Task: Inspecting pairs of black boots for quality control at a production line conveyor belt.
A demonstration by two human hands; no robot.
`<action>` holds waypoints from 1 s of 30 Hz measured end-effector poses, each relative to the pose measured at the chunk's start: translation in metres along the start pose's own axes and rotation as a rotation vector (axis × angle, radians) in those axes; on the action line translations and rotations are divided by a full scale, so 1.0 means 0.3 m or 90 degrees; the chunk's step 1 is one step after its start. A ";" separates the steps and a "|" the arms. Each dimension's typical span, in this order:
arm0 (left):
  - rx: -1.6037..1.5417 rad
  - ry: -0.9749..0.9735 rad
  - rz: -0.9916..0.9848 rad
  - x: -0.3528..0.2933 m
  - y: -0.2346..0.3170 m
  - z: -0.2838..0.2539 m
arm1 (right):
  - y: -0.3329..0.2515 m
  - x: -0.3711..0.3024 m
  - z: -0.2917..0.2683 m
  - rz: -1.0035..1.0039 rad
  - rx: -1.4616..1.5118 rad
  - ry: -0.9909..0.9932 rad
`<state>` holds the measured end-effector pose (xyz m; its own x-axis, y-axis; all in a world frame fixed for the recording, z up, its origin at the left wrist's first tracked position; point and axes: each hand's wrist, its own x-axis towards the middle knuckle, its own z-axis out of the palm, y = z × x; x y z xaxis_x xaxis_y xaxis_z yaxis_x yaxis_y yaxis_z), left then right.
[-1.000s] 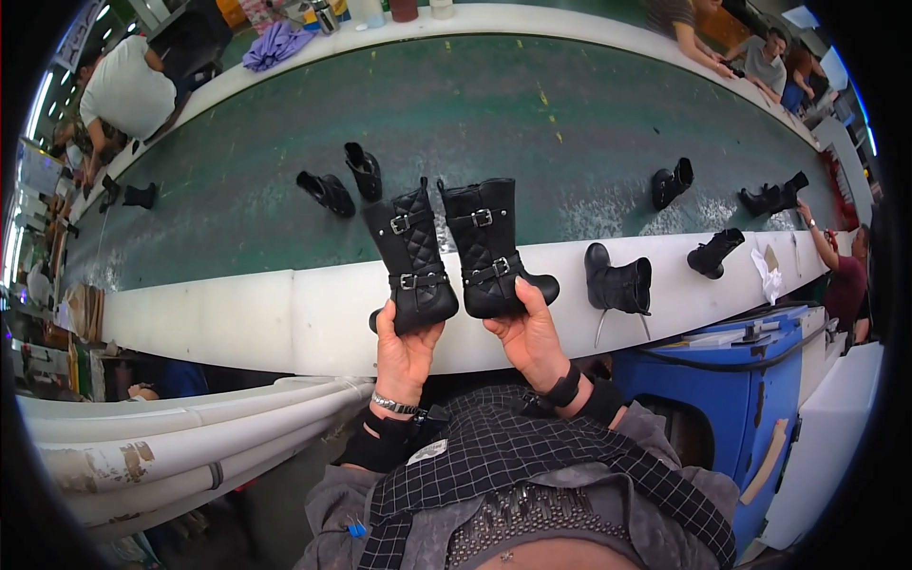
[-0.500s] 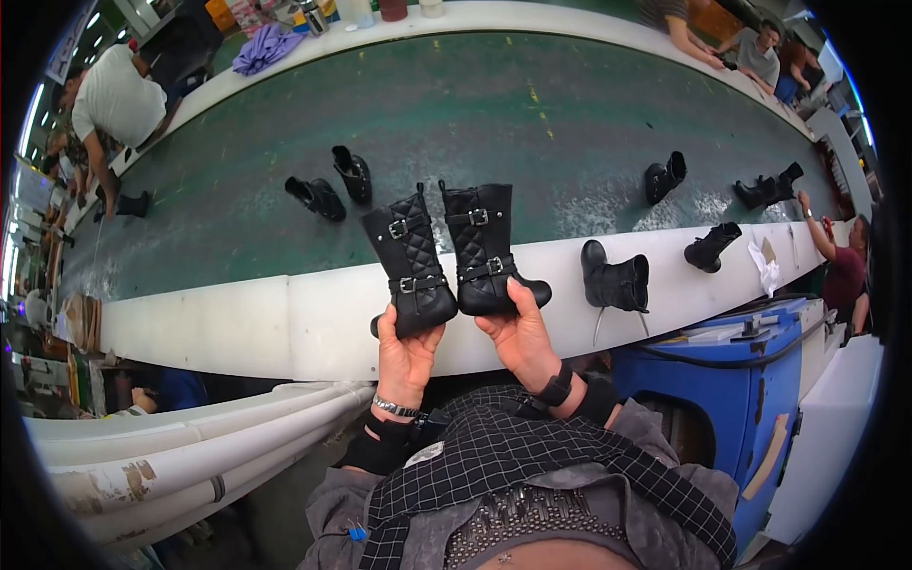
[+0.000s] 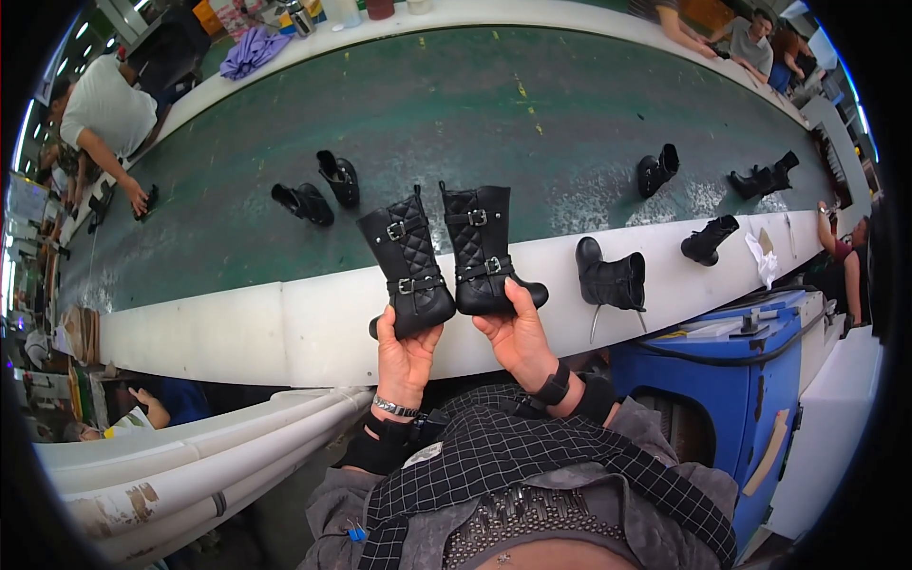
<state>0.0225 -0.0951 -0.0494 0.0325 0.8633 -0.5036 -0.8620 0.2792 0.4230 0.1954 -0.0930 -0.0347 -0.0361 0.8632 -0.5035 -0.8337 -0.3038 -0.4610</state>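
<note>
Two small black boots with quilted shafts and silver buckled straps are held up side by side over the white ledge. My left hand (image 3: 408, 356) grips the left boot (image 3: 408, 261) by its toe and sole from below. The right boot (image 3: 483, 249) rests in my right hand (image 3: 518, 334), whose thumb presses on its foot. Both shafts point away from me, the left one leaning outward. The fingers under the soles are partly hidden. To the right of my right hand, another black boot (image 3: 611, 275) with loose laces lies on the white ledge.
A green conveyor belt (image 3: 399, 104) stretches beyond the white ledge (image 3: 209, 328), carrying a pair of boots (image 3: 306, 201) and others. A blue machine (image 3: 689, 366) stands at right, white pipes (image 3: 209, 461) at left. A person (image 3: 109, 114) reaches onto the belt; others sit at right.
The boots in my hands stay almost still. At the far left, a person's hand and a boot have shifted right on the belt. The person at the right edge has lowered an arm.
</note>
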 end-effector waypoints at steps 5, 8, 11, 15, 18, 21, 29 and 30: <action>0.002 0.018 0.002 0.008 -0.007 0.008 | -0.004 0.011 -0.005 0.012 -0.002 0.019; 0.011 0.019 0.001 0.014 -0.012 0.007 | -0.007 0.019 -0.009 0.010 -0.003 0.017; 0.015 0.031 0.000 0.022 -0.017 0.004 | -0.008 0.029 -0.013 0.010 -0.003 0.022; 0.019 0.020 -0.002 0.035 -0.023 0.005 | -0.007 0.042 -0.016 0.011 0.004 0.027; 0.019 0.022 0.001 0.047 -0.028 0.005 | -0.008 0.048 -0.016 0.008 0.003 0.024; 0.015 0.055 -0.008 0.057 -0.031 0.002 | -0.011 0.052 -0.016 0.003 0.000 0.022; 0.039 0.018 0.026 0.068 -0.036 0.010 | -0.032 0.067 -0.015 -0.008 -0.036 -0.009; 0.040 0.011 0.030 0.069 -0.034 0.014 | -0.035 0.069 -0.015 -0.007 -0.043 -0.008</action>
<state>0.0341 -0.0784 -0.0610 -0.0163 0.8691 -0.4944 -0.8291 0.2646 0.4925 0.2058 -0.0737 -0.0435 -0.0349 0.8718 -0.4887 -0.7954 -0.3203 -0.5146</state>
